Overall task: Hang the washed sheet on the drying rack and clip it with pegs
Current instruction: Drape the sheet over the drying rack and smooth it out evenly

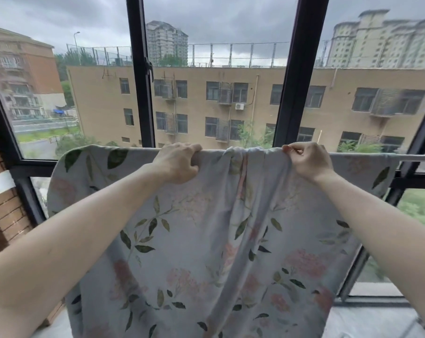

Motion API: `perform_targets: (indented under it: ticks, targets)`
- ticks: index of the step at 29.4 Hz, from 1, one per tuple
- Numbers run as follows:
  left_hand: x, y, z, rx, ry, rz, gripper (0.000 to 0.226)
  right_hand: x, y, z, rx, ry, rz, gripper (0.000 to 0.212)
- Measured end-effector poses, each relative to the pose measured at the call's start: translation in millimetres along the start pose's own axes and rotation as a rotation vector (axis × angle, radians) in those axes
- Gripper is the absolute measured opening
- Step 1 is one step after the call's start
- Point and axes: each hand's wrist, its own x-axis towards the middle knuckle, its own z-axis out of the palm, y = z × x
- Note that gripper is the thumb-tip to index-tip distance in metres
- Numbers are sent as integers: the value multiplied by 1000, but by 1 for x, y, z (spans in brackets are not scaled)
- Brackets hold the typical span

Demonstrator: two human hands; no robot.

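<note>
While my left hand point(178, 163) grips the sheet point(206, 240) over the rail point(413, 157), my right hand point(309, 162) pinches its bunched edge. Spreading comes next, I judge; no pegs are visible.

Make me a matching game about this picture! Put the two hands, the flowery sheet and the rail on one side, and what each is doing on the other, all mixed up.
Things:
1. left hand
2. right hand
3. sheet
4. rail

States:
A. draped over the rail, bunched in the middle
B. bare at its right end
C. pinches the sheet's top edge
D. grips sheet and rail together

Pairs: 1-D, 2-C, 3-A, 4-B
</note>
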Motion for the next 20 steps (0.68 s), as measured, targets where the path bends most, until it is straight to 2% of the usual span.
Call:
perform_targets:
  ticks: [4, 7, 8, 10, 12, 14, 16, 18, 20]
  targets:
    - [-2, -15, 0, -3, 12, -7, 29, 10, 41, -17, -85, 81, 156, 33]
    - [-5, -21, -2, -1, 31, -4, 34, 16, 84, -42, -87, 203, 292, 61]
    - [-6, -23, -3, -1, 31, -12, 33, 19, 95, -50, -86, 244, 329, 64]
    - [-7, -26, -4, 0, 28, -13, 30, 21, 99, -64, -108, 259, 421, 57]
    - [-8, -26, -4, 8, 34, -9, 24, 21, 88, -66, -142, 227, 434, 43]
    - [-8, -26, -4, 18, 39, -10, 16, 18, 70, -57, -135, 224, 331, 37]
    - [-8, -24, -3, 24, 41, -11, 15, 7, 41, -41, -89, 211, 142, 29]
    - [-9, -24, 0, 23, 47, -10, 16, -7, 11, -18, -36, 123, -89, 25]
    - [-5, -19, 1, 25, 57, -22, 16, -14, -8, 0, -13, 5, -232, 27]
